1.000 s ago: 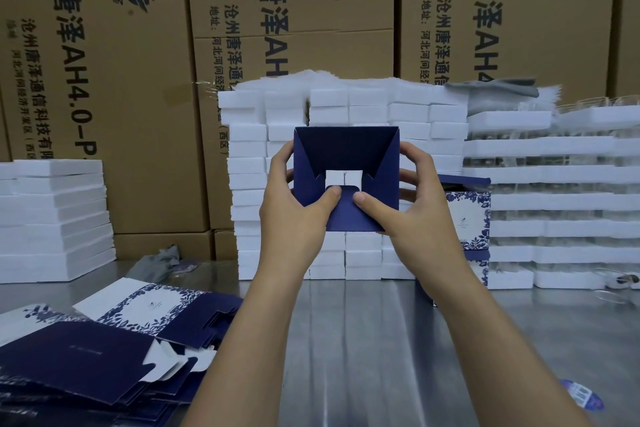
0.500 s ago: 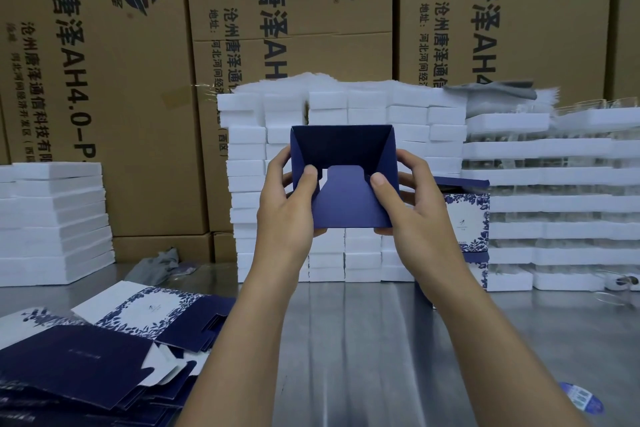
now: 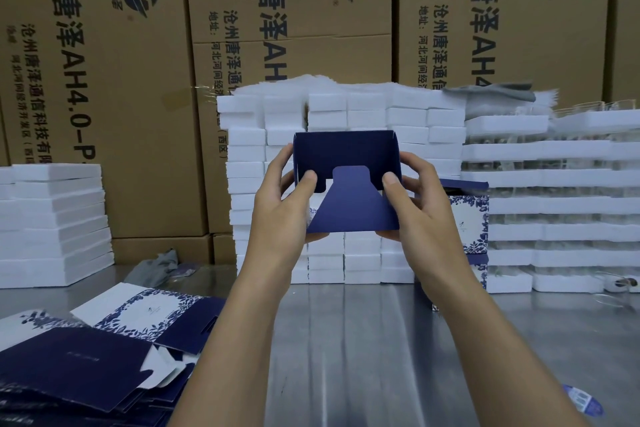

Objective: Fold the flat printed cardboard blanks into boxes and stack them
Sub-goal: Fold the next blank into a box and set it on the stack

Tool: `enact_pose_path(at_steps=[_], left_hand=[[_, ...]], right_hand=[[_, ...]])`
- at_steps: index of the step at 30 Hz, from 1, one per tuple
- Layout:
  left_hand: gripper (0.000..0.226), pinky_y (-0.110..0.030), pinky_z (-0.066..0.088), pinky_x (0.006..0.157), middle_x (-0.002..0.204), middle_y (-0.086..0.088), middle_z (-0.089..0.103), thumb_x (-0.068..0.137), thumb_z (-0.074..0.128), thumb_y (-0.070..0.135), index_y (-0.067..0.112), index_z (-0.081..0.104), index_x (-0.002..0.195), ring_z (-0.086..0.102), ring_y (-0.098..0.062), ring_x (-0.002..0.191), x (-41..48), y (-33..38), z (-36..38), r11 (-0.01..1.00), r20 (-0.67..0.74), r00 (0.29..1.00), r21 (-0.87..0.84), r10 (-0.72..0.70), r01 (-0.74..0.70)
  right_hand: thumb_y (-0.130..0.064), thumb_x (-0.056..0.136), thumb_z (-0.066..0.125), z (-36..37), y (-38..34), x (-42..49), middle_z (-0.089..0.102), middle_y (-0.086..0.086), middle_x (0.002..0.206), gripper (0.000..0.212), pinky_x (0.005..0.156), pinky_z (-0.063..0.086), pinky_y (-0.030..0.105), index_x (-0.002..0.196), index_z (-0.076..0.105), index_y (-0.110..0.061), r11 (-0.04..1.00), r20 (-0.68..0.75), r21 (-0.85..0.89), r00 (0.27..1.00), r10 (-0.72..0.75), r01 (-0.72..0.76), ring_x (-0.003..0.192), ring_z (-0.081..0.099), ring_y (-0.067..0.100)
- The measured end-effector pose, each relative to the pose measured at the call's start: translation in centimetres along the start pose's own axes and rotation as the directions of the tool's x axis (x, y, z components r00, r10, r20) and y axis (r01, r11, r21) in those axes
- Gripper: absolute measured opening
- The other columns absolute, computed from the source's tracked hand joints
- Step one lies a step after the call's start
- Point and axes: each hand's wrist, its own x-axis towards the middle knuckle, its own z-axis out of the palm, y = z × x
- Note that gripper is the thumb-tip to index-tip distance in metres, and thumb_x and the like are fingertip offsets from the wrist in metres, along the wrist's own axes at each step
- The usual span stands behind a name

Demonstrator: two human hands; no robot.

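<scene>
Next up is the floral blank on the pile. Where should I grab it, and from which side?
Pinch the floral blank by its navy right-hand flap, coming from the right over the table. That edge juts out free and looks slightly lifted; its near edge lies under the navy blank.

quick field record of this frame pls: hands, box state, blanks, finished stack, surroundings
left hand: grips left side of navy box, thumb on inner flap
right hand: grips box's right side, thumb on inner edge
box state: held above table, open end toward camera, tongue flap not tucked
blanks: flat printed pile, near-left on table
finished boxes: stacked behind right hand, partly hidden
background: white foam blocks, brown cartons
</scene>
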Motion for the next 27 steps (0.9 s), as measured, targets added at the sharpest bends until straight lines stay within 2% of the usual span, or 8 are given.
enact_pose_path(at_steps=[3,7,10,15,17,20,24,27], left_hand=[[0.032,-0.029,0.063,0.06,0.128,0.012,0.068,0.104,0.066,0.029,0.044,0.059,0.131,0.072,0.001,0.098,0.0,-0.2,0.0,0.998,-0.04,0.999,0.05,0.033,-0.031],[0.04,-0.029,0.061,0.079,0.12,0.022,0.068,0.096,0.078,0.025,0.041,0.062,0.129,0.071,-0.006,0.106,-0.2,-1.1,0.6,0.975,-0.061,0.991,0.197,0.121,-0.107],[0.033,-0.015,0.054,0.073,0.111,0.025,0.071,0.093,0.08,0.027,0.043,0.066,0.118,0.071,-0.005,0.103,-0.6,-1.4,1.3,0.956,-0.11,0.975,0.244,0.194,-0.162],[0.02,-0.025,0.054,0.072,0.109,0.019,0.075,0.095,0.077,0.044,0.04,0.07,0.113,0.075,-0.012,0.098,-1.0,-1.3,1.9,0.966,-0.155,0.971,0.215,0.18,-0.145],[0.019,-0.021,0.05,0.069,0.107,0.021,0.075,0.095,0.076,0.044,0.041,0.069,0.113,0.074,-0.008,0.098,-1.1,-1.2,2.1,0.959,-0.186,0.962,0.241,0.198,-0.151],[0.02,-0.028,0.056,0.076,0.106,0.021,0.075,0.094,0.076,0.042,0.042,0.068,0.112,0.071,-0.001,0.101,-1.1,-1.0,2.2,0.961,-0.214,0.957,0.238,0.196,-0.144],[0.026,-0.028,0.057,0.074,0.108,0.018,0.076,0.094,0.073,0.03,0.048,0.065,0.11,0.071,-0.005,0.103,-1.1,-0.7,2.2,0.964,-0.191,0.963,0.217,0.193,-0.15],[0.032,-0.027,0.057,0.073,0.11,0.015,0.076,0.093,0.073,0.024,0.048,0.065,0.112,0.072,-0.007,0.104,-0.9,-0.6,2.0,0.97,-0.176,0.963,0.172,0.203,-0.173]], right_hand=[[-0.05,0.098,0.071,-0.3,0.2,0.2,0.068,-0.008,0.125,0.036,0.085,0.065,0.046,0.13,0.056,-0.052,0.999,-0.041,-0.042,0.999,0.012,-0.014,0.104,0.073,0.012],[-0.046,0.089,0.078,0.0,0.9,0.0,0.069,-0.017,0.105,0.04,0.072,0.056,0.031,0.123,0.057,-0.048,0.966,-0.13,-0.256,0.989,-0.068,0.033,0.085,0.068,0.001],[-0.047,0.089,0.076,0.2,1.3,-0.2,0.07,-0.018,0.1,0.035,0.069,0.051,0.031,0.119,0.059,-0.044,0.932,-0.181,-0.359,0.976,-0.121,0.049,0.089,0.065,0.001],[-0.053,0.09,0.07,0.2,0.9,-0.3,0.069,-0.02,0.09,0.03,0.067,0.051,0.036,0.116,0.059,-0.044,0.907,-0.227,-0.419,0.962,-0.152,0.044,0.088,0.064,0.003],[-0.054,0.09,0.069,0.4,0.6,-0.4,0.069,-0.022,0.087,0.028,0.067,0.052,0.036,0.115,0.059,-0.045,0.905,-0.243,-0.423,0.956,-0.164,0.048,0.084,0.065,0.002],[-0.051,0.09,0.068,0.8,0.1,-0.4,0.07,-0.024,0.092,0.028,0.072,0.057,0.036,0.116,0.059,-0.047,0.929,-0.238,-0.368,0.963,-0.127,0.032,0.081,0.067,0.0],[-0.049,0.089,0.067,1.1,-0.2,-0.5,0.073,-0.019,0.099,0.031,0.077,0.06,0.04,0.119,0.06,-0.048,0.958,-0.208,-0.287,0.976,-0.066,0.004,0.084,0.07,0.007],[-0.048,0.093,0.07,1.3,-0.5,-0.5,0.073,-0.017,0.109,0.031,0.074,0.059,0.032,0.124,0.063,-0.046,0.982,-0.142,-0.186,0.99,-0.021,-0.006,0.089,0.072,0.006]])
